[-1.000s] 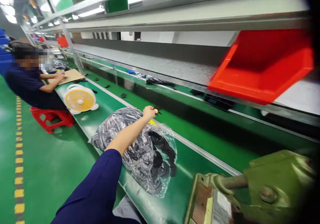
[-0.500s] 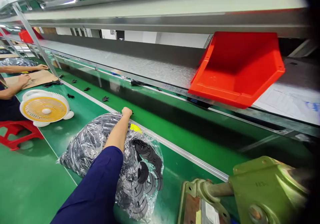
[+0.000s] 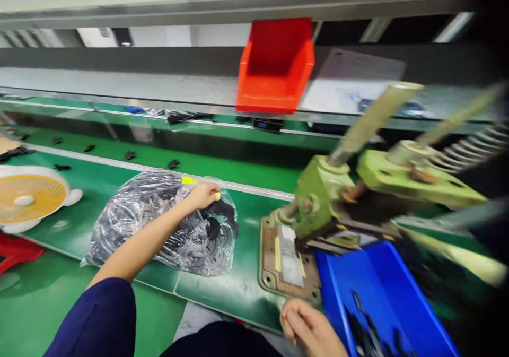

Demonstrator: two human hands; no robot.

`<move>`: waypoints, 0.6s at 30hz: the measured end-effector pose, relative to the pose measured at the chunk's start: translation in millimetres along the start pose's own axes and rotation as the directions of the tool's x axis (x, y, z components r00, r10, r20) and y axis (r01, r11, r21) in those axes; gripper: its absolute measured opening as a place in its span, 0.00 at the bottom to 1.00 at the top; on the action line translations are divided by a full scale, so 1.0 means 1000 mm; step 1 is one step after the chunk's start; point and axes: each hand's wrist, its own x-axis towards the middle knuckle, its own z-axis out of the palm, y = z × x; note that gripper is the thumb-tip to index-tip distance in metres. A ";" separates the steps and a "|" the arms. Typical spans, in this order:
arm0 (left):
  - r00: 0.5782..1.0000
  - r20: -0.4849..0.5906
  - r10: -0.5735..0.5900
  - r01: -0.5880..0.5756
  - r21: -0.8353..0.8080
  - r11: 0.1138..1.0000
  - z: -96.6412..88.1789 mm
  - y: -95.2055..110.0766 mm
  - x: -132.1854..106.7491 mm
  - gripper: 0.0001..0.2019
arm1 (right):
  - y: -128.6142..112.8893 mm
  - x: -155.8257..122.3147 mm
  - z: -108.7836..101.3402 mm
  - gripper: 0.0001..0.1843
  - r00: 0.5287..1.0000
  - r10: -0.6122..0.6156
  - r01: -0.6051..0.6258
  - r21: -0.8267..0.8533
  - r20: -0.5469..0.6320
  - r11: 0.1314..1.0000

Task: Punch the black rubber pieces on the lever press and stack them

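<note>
My left hand (image 3: 204, 194) is over the mouth of a clear plastic bag (image 3: 159, 224) full of flat dark curved pieces. Its fingers are drawn together, one tip covered in yellow, just above some black pieces (image 3: 225, 211). Whether they pinch anything is hidden. Low in the picture, my right hand (image 3: 308, 325) is closed with curled fingers, close to the front of the green hand press (image 3: 324, 187) and its base plate (image 3: 270, 280). What it holds, if anything, cannot be made out. A small black part (image 3: 173, 164) lies on the green belt beyond the bag.
Right of the press base stands a blue bin (image 3: 382, 283) with dark parts inside. A red bin (image 3: 274, 70) and papers (image 3: 350, 81) are on the shelf above. A white and yellow fan (image 3: 29, 195) lies at left. The press levers stick out at right.
My left hand has let go of a small black part on the belt and come back over the bag. The view has swung right, bringing my right hand, the whole press and the blue bin into sight.
</note>
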 end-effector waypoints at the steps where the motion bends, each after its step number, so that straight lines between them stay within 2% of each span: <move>1: 0.996 0.077 0.033 -0.037 0.046 0.998 0.013 0.008 -0.010 0.11 | -0.006 -0.005 -0.006 0.26 0.998 -0.017 0.010 -0.113 -0.062 0.994; 3: 0.985 0.142 0.096 -0.113 0.116 0.987 0.039 0.021 -0.029 0.11 | -0.023 -0.014 -0.027 0.27 0.986 -0.054 0.002 -0.313 -0.158 0.950; 5: 0.977 0.139 0.160 -0.178 0.134 0.975 0.062 0.035 -0.046 0.12 | -0.040 -0.021 -0.054 0.28 0.960 -0.104 -0.075 -0.596 -0.261 0.800; 8: 0.954 0.115 0.275 -0.284 0.068 0.956 0.092 0.060 -0.075 0.12 | -0.048 -0.028 -0.094 0.21 0.918 -0.109 -0.219 -0.718 -0.381 0.661; 10: 0.937 0.105 0.333 -0.336 0.012 0.942 0.110 0.074 -0.095 0.13 | -0.042 -0.029 -0.112 0.16 0.910 -0.050 -0.312 -0.758 -0.413 0.573; 14: 0.929 0.094 0.358 -0.349 -0.103 0.932 0.136 0.088 -0.125 0.13 | -0.023 -0.028 -0.123 0.21 0.920 0.136 -0.390 -0.829 -0.367 0.401; 18: 0.944 0.088 0.317 -0.299 -0.170 0.939 0.148 0.087 -0.135 0.13 | -0.012 -0.024 -0.121 0.20 0.926 0.232 -0.363 -0.867 -0.297 0.340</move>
